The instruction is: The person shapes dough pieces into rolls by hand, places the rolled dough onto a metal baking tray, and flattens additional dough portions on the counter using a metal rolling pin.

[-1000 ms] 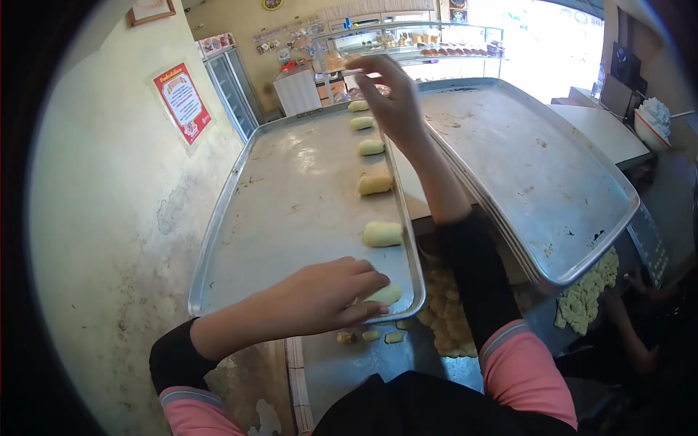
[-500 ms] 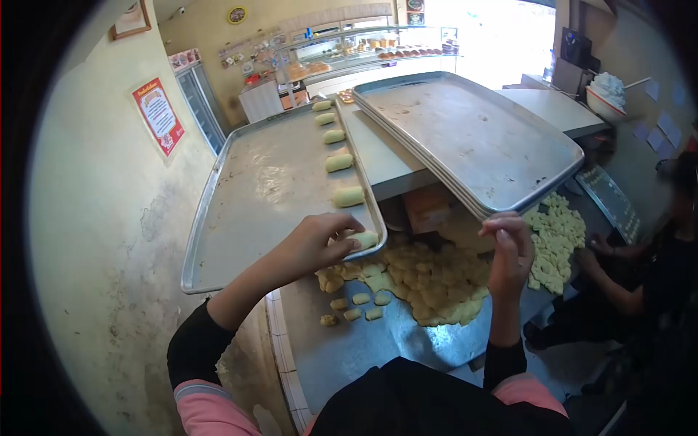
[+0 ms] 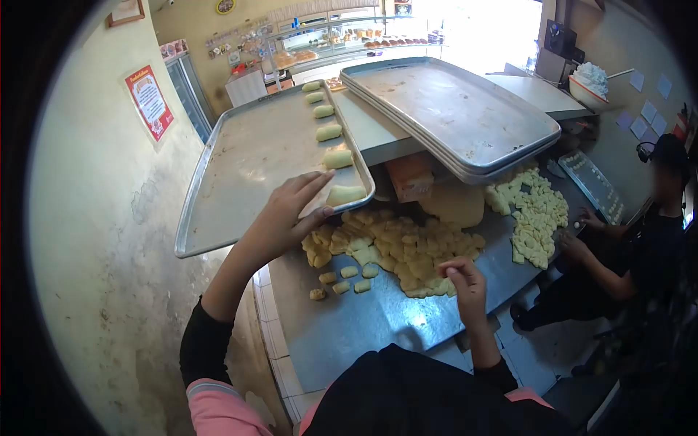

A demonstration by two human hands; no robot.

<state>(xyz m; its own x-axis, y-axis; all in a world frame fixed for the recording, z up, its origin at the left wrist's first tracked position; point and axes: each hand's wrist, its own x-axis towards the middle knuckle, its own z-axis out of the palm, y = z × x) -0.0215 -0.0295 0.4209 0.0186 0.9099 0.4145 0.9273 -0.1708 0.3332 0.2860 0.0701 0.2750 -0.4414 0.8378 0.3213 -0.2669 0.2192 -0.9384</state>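
Lined six dough rolls (image 3: 338, 159) along baking tray (image 3: 243, 156); left six dough pieces (image 3: 362, 286) on worktable (image 3: 313, 330).
Holds left hand (image 3: 285, 211) wide by nearest roll (image 3: 347, 195), right hand (image 3: 470, 292) with fingertips narrow; cannot tell if gripping.

Of the hands, the left (image 3: 285, 212) has opened wider; the right (image 3: 465, 288) has lowered.

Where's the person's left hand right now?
Head view, left of centre: the left hand is at the left tray's near right corner, beside the nearest dough roll.

poster print (image 3: 150, 103) too small to read; wall frame (image 3: 126, 13) cut off at top
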